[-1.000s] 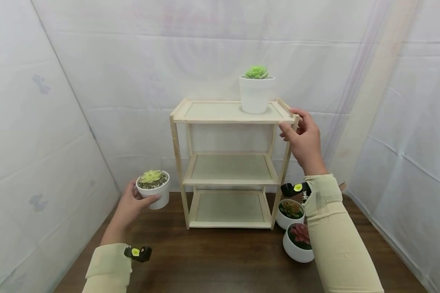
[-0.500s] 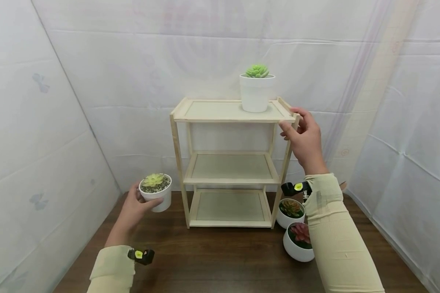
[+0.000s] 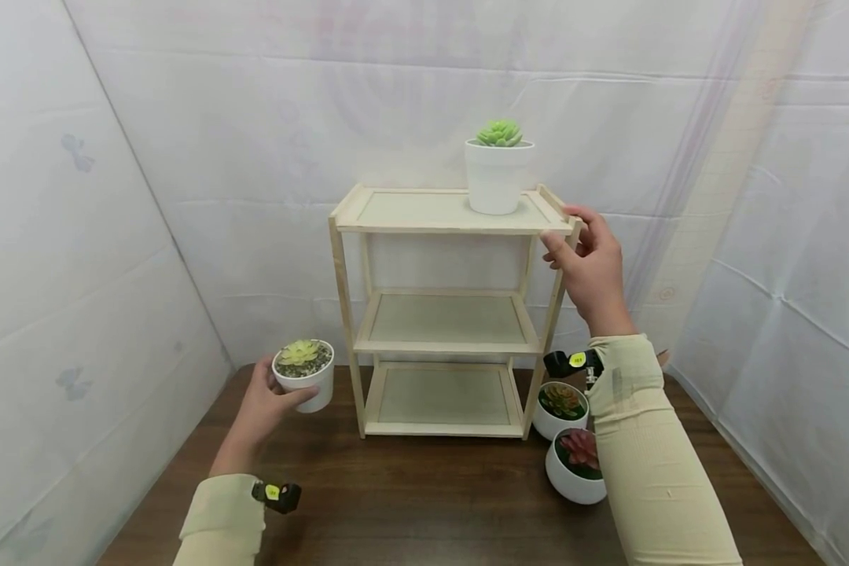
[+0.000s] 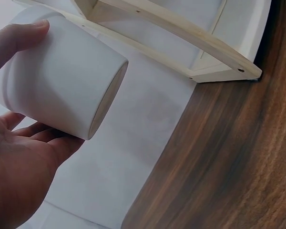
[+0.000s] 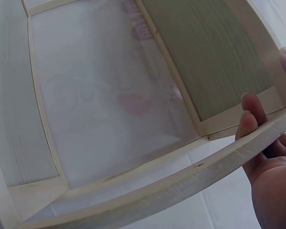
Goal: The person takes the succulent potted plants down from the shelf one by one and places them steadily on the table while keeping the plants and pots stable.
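Note:
My left hand [image 3: 265, 401] grips a white potted succulent [image 3: 316, 399] by its side, thumb across the front, left of the wooden shelf. In the left wrist view the white pot [image 4: 66, 71] is tilted and its base hangs above the brown table. My right hand [image 3: 590, 271] holds the top right corner of the three-tier wooden shelf [image 3: 446, 348]; in the right wrist view its fingers [image 5: 250, 121] wrap around the post. A bright green succulent in a tall white pot [image 3: 497, 179] stands on the right part of the top tier.
Two round white bowls with succulents, an orange-green one [image 3: 552, 424] and a red one [image 3: 573, 481], sit on the table by the shelf's right foot, partly behind my right sleeve. White sheeting [image 3: 255, 141] walls the back and sides. Dark brown table [image 3: 410, 503] lies in front of the shelf.
My left hand has moved slightly right and down with the potted succulent, closer to the shelf. My right hand keeps its hold on the shelf corner.

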`<state>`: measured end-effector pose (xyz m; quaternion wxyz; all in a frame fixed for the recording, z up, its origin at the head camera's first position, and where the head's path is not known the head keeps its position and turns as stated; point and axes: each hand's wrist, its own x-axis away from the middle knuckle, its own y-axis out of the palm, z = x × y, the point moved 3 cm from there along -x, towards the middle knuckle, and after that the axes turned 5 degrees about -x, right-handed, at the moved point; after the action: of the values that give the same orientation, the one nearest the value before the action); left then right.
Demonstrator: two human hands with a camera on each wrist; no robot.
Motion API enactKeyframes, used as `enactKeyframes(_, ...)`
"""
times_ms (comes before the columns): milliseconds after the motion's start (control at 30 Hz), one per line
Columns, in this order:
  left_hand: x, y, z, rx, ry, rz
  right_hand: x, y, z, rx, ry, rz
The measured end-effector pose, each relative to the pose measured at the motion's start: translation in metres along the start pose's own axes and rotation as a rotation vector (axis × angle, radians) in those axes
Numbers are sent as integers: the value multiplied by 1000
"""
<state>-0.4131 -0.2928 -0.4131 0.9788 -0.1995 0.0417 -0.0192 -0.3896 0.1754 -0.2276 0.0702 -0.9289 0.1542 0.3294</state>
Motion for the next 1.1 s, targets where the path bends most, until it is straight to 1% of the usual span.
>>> enactKeyframes(433, -4, 8, -14, -52, 1, 16, 0, -3, 0, 4, 12, -5)
enactKeyframes(667, -5, 13, -24, -34, -10, 19, 0, -4, -1, 16, 18, -6)
enactKeyframes(1100, -5, 25, -34, 9, -2, 38, 0, -7, 0, 16, 11, -4)
